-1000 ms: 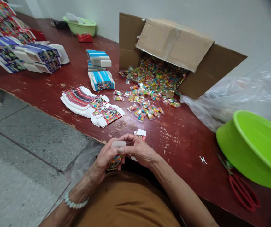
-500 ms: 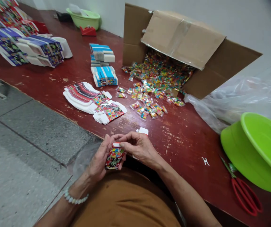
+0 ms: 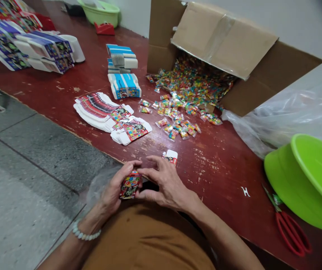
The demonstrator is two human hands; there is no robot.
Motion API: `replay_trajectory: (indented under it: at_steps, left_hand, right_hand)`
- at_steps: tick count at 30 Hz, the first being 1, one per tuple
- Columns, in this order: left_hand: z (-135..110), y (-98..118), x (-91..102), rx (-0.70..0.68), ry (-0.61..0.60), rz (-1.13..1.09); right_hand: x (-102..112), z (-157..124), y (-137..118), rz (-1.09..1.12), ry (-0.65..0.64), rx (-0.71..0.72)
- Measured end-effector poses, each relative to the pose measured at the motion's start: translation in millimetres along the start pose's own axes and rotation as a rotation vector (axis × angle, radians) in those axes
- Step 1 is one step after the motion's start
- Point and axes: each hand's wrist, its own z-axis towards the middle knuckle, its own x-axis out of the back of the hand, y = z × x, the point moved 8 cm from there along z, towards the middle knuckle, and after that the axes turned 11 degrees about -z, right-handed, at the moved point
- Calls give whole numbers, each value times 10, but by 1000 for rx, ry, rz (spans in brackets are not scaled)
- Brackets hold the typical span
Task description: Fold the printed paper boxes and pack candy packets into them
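Both my hands are low at the near edge of the dark red table [image 3: 205,165], holding a small printed carton [image 3: 130,185] in red and multicoloured print. My left hand [image 3: 112,188] grips it from the left, and my right hand [image 3: 163,183] wraps its fingers and thumb around the right side. A white carton blank with a printed patch [image 3: 170,157] lies just beyond my right fingertips. Further off, small candy packets [image 3: 176,125] spill from a tipped cardboard box [image 3: 222,41].
Stacks of flat printed blanks [image 3: 107,116] and blue-and-white cartons [image 3: 124,85] stand on the table. A tilted green basin [image 3: 304,176] and red-handled scissors [image 3: 291,234] are at the right, with clear plastic sheeting [image 3: 287,120] behind. The table edge drops to a grey floor at the left.
The white flap at the carton's top has folded down, and the carton sits lower between my hands. My right hand has moved from its top to its right side. The view has tilted downward.
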Motion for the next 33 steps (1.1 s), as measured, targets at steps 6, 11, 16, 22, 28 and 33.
replay_trajectory:
  at_steps: [6, 11, 16, 22, 28, 33]
  left_hand:
    - [-132, 395, 684, -375, 289, 364]
    - [-178, 479, 553, -418, 248, 359]
    - [-104, -294, -289, 285, -299, -75]
    - [0, -245, -299, 174, -214, -168]
    - [-48, -32, -285, -20, -253, 333]
    - [-58, 8, -416, 6, -314, 525]
  right_hand:
    - [-152, -447, 365, -421, -9, -108]
    - [-101, -588, 240, -391, 312, 78]
    - [130, -538, -197, -296, 531, 189]
    - [306, -401, -578, -3, 504, 309]
    - [504, -20, -312, -8, 497, 149]
    - [354, 159, -253, 53, 178, 118]
